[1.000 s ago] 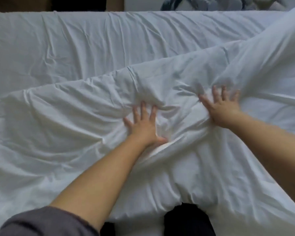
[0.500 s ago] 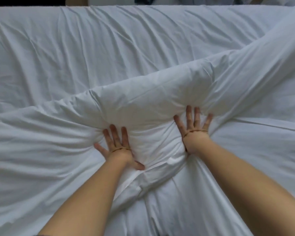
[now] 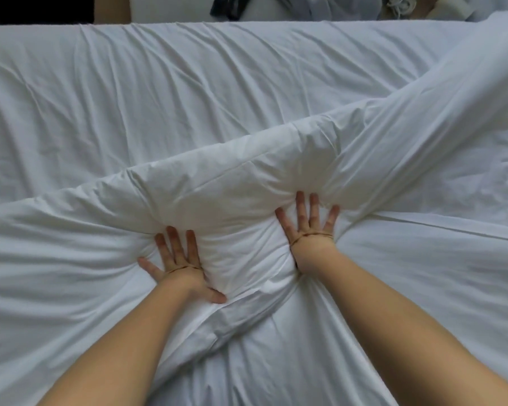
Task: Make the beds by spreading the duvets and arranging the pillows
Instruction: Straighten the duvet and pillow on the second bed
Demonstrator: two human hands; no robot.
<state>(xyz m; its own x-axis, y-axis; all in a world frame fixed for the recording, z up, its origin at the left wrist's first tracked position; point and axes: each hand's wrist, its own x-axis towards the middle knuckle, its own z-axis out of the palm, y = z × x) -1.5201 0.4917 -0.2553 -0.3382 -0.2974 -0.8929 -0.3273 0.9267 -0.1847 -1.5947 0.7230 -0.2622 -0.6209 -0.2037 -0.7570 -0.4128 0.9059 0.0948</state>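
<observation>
Left hand (image 3: 178, 259) and right hand (image 3: 308, 227), fingers spread flat, gripping nothing, pressing into the white duvet (image 3: 232, 183) bunched in a ridge across the middle, wrinkled sheet (image 3: 188, 83) open to the far edge, clothes (image 3: 320, 8) heaped beyond it

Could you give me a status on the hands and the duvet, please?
Left hand flat, fingers spread, pressing the duvet. Right hand likewise, farther up. Duvet bunched in a ridge across the sheet, not yet spread. Nothing in the way.
</observation>
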